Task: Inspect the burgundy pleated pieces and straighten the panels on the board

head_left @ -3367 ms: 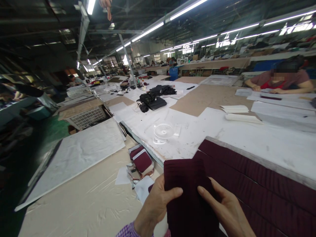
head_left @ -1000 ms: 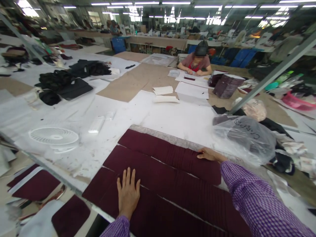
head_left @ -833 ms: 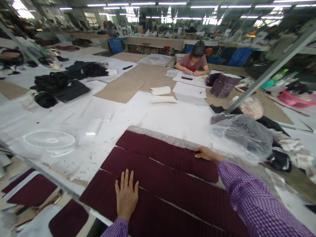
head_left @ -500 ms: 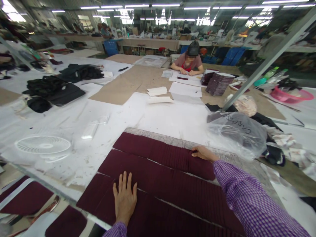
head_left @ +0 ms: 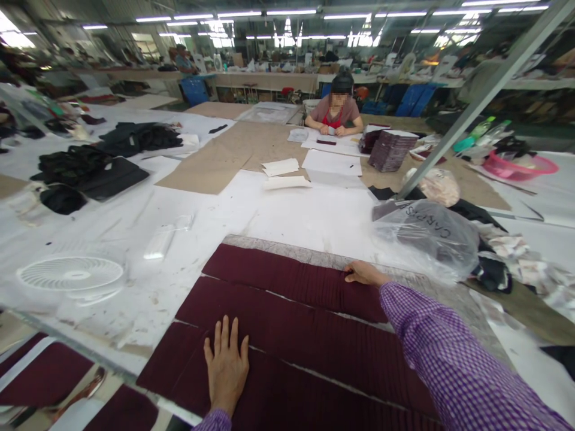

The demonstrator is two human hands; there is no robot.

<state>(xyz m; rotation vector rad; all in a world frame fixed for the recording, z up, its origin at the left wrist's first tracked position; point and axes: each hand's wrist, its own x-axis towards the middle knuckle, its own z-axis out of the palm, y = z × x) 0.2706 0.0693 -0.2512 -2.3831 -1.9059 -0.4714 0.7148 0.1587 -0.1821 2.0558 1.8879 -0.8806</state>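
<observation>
Maroon fabric (head_left: 278, 320) meets right fingers (head_left: 354, 269) at far edge, tabletop (head_left: 287, 215) beyond.

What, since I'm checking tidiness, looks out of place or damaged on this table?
Nothing looks spilled or plainly damaged. The maroon pieces lie in neat rows under the left hand and right hand. What looks untidy is the crumpled pale material beside the clear plastic bag, bunched loosely, unlike those rows.

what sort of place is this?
Most likely a garment or textile workshop. Maroon fabric pieces lie in rows on a big white-covered worktable, dark cloth is heaped farther along, and strip lights run overhead.
</observation>
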